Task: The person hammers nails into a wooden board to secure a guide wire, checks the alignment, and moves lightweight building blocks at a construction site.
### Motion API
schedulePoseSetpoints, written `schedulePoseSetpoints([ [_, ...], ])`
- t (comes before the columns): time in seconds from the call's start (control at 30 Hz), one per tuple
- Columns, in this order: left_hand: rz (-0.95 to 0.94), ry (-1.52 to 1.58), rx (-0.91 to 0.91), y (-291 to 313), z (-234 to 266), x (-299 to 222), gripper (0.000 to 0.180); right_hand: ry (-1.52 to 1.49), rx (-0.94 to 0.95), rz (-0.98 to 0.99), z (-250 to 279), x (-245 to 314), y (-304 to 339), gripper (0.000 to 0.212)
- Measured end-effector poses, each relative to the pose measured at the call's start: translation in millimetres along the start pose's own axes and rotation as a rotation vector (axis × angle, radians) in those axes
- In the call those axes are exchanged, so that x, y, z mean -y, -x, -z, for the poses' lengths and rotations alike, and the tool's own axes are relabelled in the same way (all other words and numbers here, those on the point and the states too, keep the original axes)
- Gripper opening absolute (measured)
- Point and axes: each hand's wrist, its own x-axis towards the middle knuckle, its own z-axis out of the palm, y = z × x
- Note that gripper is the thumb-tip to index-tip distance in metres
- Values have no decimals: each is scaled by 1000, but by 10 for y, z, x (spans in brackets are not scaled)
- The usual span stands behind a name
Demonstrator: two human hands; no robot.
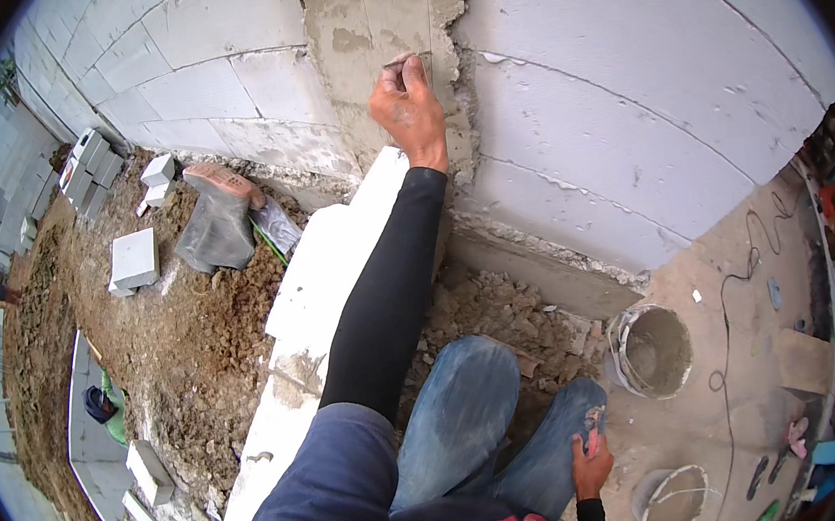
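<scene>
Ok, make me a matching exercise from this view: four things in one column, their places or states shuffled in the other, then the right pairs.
Things
1. Left hand
2. Right hand
3. Two round buckets
4. Loose white blocks

Places or states
A. Standing on the floor in the right part of the picture
B. Lying about on the brown dirt at left
C. Raised at the plastered column, pinching a small flat thing
D. Low, near a blue trouser leg, closed on a red-handled tool

Pairs
1-C
2-D
3-A
4-B
</scene>
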Motion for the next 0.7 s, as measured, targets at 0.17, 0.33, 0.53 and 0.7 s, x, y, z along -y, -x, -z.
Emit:
schedulePoseSetpoints([
  [0.17,-3,38,-15,48,-40,50,18,40,-8,0,-24,-20,-19,33],
  [0.33,-60,-79,-10,72,-37,39,16,51,-1,-5,-48,61,-33,34],
  [0.53,-80,-75,-36,61,-35,75,15,47,24,-9,-69,111,-47,34],
  [0.7,-108,-88,-43,52,-34,66,15,59,31,9,-93,144,-63,31],
])
